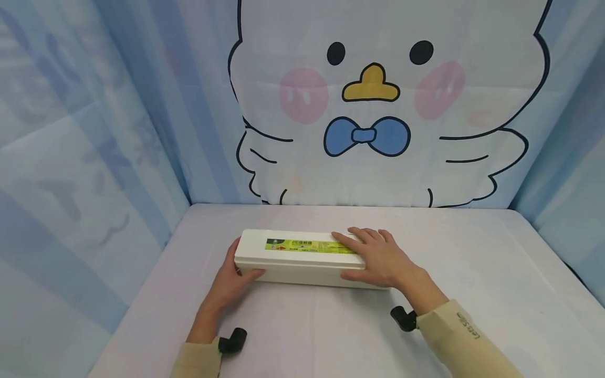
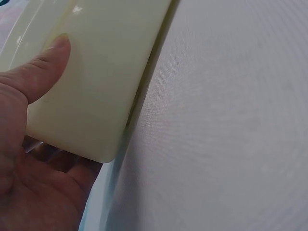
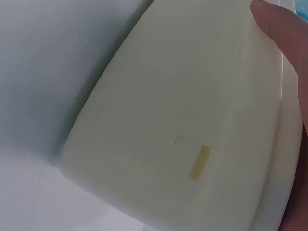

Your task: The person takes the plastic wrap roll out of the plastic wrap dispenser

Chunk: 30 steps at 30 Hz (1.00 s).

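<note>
A long white lidded plastic box lies crosswise on the table, with a yellow-green printed label on its lid. My left hand grips the box's left end. In the left wrist view its thumb presses the side wall while the other fingers go round the end, partly hidden. Over the right part of the lid, my right hand holds the box, its thumb on the front and fingers spread across the top, covering the label's end. The right wrist view shows a small yellowish strip on the box wall.
The table has a white cloth. Behind it hangs a curtain with a cartoon face and blue bow tie; blue-and-white curtains stand at both sides. A black wrist camera sits at each sleeve cuff.
</note>
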Each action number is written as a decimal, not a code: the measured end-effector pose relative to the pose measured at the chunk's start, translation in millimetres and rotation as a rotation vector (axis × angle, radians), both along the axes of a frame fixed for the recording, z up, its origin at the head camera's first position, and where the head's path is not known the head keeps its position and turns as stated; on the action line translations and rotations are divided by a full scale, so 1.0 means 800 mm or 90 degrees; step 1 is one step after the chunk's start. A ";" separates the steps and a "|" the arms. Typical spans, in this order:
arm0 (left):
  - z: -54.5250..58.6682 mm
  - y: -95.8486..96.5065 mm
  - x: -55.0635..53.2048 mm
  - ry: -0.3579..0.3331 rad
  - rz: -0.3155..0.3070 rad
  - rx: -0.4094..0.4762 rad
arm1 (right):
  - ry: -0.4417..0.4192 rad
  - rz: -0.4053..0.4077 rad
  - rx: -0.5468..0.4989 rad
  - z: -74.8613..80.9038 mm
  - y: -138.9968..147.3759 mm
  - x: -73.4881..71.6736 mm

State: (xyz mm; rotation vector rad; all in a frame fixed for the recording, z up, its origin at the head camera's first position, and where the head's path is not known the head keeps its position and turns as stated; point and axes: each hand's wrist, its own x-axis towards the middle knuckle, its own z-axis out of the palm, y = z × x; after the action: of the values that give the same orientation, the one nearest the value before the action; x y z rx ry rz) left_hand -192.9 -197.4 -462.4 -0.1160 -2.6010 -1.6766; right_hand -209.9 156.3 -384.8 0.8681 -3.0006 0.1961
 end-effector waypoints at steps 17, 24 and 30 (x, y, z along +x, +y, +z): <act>0.002 0.001 -0.002 -0.018 0.013 -0.012 | -0.033 0.024 -0.028 0.003 0.006 -0.010; 0.000 0.001 -0.002 -0.024 0.016 -0.014 | -0.036 0.040 -0.044 0.007 0.005 -0.011; 0.004 0.000 0.000 -0.022 0.019 -0.022 | 0.016 0.052 -0.039 0.017 0.004 -0.008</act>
State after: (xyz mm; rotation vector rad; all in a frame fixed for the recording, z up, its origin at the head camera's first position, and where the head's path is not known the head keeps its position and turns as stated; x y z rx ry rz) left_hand -192.7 -197.2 -459.3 -0.0487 -2.6430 -1.6389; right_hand -216.1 159.1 -371.1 0.9814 -2.9218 0.2741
